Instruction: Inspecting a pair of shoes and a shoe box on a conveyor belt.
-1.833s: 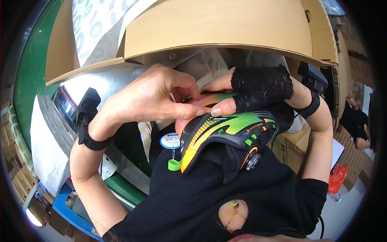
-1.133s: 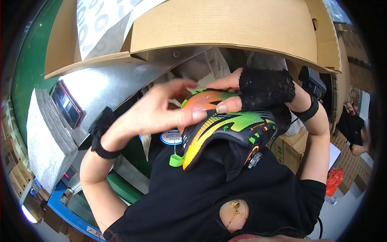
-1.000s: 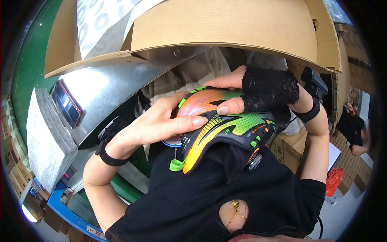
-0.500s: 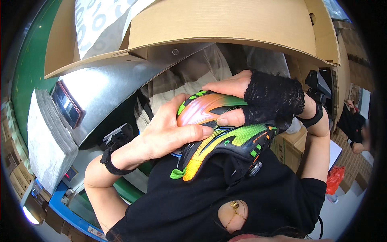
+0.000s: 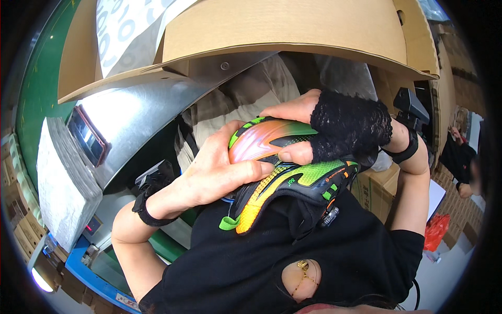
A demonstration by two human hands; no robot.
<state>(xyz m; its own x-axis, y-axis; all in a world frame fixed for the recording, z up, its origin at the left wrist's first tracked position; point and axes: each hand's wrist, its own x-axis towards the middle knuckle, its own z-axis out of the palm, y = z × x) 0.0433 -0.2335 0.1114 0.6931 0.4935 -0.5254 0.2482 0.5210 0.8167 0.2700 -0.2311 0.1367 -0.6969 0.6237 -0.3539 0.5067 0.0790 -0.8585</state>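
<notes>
A sports shoe point(image 5: 314, 178) in green, orange, yellow and black lies on its side close against my black shirt. A green pull loop point(image 5: 229, 223) sticks out at its heel, and a dark dial point(image 5: 329, 216) sits at its lower edge. My left hand point(image 5: 219, 170) grips the shoe from the left, its thumb pressed on the yellow mesh and its fingers hidden behind. My right hand point(image 5: 298, 131), in a black lace fingerless glove point(image 5: 350, 125), is closed over the upper side, thumb on the near face.
A large open carton point(image 5: 282, 26) with patterned paper point(image 5: 128, 31) stands ahead above a metal tabletop point(image 5: 130, 115). At left are a phone point(image 5: 89, 136) and a stack of pale paper point(image 5: 65, 183). Another person in dark clothing point(image 5: 457, 159) is far right, above a red bag point(image 5: 435, 233).
Both hands keep hold of the shoe in nearly the same place. My right hand has shifted very slightly left; the view has moved a little.
</notes>
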